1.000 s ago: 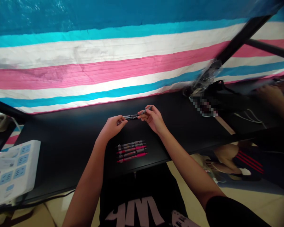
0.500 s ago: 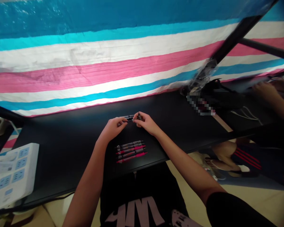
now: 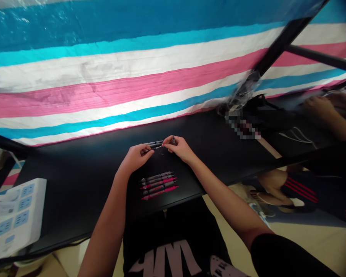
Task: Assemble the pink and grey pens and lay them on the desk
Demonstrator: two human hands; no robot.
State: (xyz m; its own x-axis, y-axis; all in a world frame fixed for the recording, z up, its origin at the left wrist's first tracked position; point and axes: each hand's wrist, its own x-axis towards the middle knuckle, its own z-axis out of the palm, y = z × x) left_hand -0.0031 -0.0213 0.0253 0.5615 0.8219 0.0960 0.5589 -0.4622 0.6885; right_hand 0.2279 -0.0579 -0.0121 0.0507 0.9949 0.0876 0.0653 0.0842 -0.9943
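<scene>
Over the black table, my left hand [image 3: 138, 156] is closed on a dark pen [image 3: 146, 151], most of it hidden by the fingers. A thin light tip, perhaps the refill, reaches toward my right hand [image 3: 177, 147]. Thumb and forefinger of that hand pinch near this tip. A short dark pen piece [image 3: 173, 140] stands between the right fingers. Just below the hands lies a tiny part [image 3: 161, 154], perhaps a spring. Behind them rest several grey pens [image 3: 158, 142], partly covered. Nearer me, red pens [image 3: 163, 190] and grey pens [image 3: 157, 178] lie in a row.
A white power strip [image 3: 23, 215] sits at the table's left end. On the right are a wooden strip [image 3: 269, 148], a black bag [image 3: 266, 115], clear plastic wrap [image 3: 245, 92] and white cable [image 3: 296, 136]. Another person's hands [image 3: 320, 105] are at far right. A striped sheet [image 3: 132, 88] hangs behind.
My hands have drawn slightly apart, and the dark piece in my right hand is more upright. The tiny part now shows on the table below them. The view has shifted slightly.
</scene>
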